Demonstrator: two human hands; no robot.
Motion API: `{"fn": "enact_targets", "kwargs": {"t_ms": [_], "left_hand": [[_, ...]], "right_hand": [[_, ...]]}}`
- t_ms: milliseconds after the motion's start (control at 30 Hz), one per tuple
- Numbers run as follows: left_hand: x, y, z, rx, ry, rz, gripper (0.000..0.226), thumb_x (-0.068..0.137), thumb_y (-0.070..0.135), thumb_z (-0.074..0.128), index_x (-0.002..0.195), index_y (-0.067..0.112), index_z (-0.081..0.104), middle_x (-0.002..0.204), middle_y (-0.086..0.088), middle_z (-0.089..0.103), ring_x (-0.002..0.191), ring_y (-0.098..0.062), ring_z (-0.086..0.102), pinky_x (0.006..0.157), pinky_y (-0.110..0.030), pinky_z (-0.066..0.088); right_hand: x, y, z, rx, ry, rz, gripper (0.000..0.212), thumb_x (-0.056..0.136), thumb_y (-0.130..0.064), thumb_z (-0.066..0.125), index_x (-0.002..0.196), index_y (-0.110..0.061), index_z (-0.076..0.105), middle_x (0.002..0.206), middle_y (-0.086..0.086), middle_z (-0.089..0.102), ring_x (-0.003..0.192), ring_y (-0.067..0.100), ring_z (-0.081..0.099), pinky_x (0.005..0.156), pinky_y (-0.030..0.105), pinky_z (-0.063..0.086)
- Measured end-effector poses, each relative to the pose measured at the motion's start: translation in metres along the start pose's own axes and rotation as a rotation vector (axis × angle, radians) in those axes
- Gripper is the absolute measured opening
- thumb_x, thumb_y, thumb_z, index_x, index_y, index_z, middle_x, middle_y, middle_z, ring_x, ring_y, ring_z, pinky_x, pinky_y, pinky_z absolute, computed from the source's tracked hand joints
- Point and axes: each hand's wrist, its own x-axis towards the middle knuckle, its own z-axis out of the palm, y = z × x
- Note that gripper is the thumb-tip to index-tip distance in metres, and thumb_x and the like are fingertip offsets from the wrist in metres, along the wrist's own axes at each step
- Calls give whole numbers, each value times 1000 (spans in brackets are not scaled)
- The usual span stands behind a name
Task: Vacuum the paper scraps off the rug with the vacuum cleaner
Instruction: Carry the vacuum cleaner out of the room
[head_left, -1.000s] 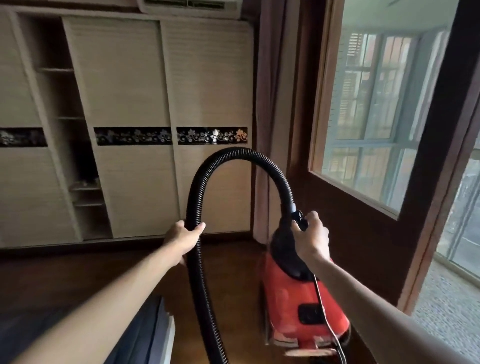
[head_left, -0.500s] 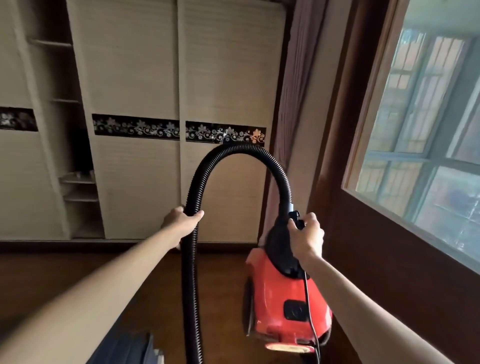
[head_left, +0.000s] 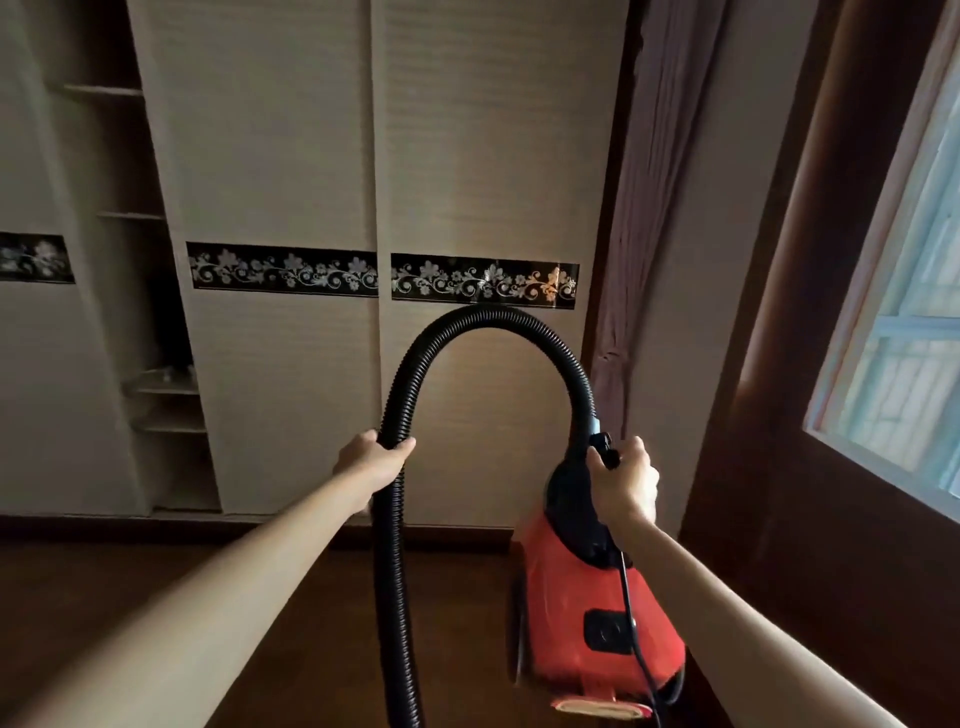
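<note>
The black hose (head_left: 402, 519) is gripped by the left hand (head_left: 371, 462). The red vacuum cleaner (head_left: 587, 613) is held aloft by its handle in the closed right hand (head_left: 623, 480), near the wardrobe (head_left: 311, 156).

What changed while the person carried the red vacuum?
The view swung left: the window slid toward the right edge, and the dark thing at the bottom left went out of sight. Same grips: left hand on the hose, right hand on the vacuum handle.

Both my bare arms reach forward: my left hand (head_left: 371, 460) is curled in a closed grip with the thumb over the top, my right hand (head_left: 623, 480) clenched, knuckles upward.
</note>
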Motion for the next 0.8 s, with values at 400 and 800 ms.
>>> {"fn": "enact_targets", "kwargs": {"t_ms": [400, 800], "left_hand": [[195, 42, 41, 5, -28, -32, 44, 90, 50, 63, 122, 21, 55, 120, -6, 60, 107, -32, 57, 65, -38, 51], [413, 57, 105, 97, -52, 77, 28, 89, 50, 63, 96, 24, 59, 95, -1, 67, 79, -22, 61, 67, -33, 55]], "right_hand": [[167, -15, 131, 32, -21, -27, 26, 93, -31, 59, 92, -11, 42, 77, 1, 52, 76, 32, 59, 68, 44, 55], [309, 10, 280, 18, 39, 40, 24, 93, -28, 60, 97, -8, 48, 78, 3, 53, 77, 30, 54, 68, 34, 43]]}}
